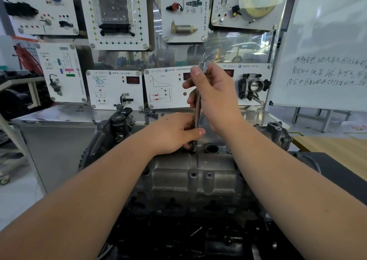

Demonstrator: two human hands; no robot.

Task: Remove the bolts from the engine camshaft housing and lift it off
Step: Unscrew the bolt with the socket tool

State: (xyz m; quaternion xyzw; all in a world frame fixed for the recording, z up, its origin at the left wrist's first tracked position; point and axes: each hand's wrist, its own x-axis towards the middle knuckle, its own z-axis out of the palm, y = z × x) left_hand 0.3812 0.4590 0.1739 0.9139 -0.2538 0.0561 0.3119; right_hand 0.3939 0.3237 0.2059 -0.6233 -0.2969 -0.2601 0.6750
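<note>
While both hands grasp the long chrome socket extension (197, 105), right hand (214, 95) up top, left hand (174, 134) low, it sits on a dark bolt (193, 151). Grey cast-metal camshaft housing (190, 172) remains seated; lifting not started.

The white training panels (114, 89) mounted on the board across the middle of the frame carry round blue-and-white VW badges (166, 70) beside short Chinese headings, too small to read with certainty. The white whiteboard (325, 47) at the right of the frame bears three lines of handwritten Chinese characters (325, 71), cut off at the edge and not clearly legible.
</note>
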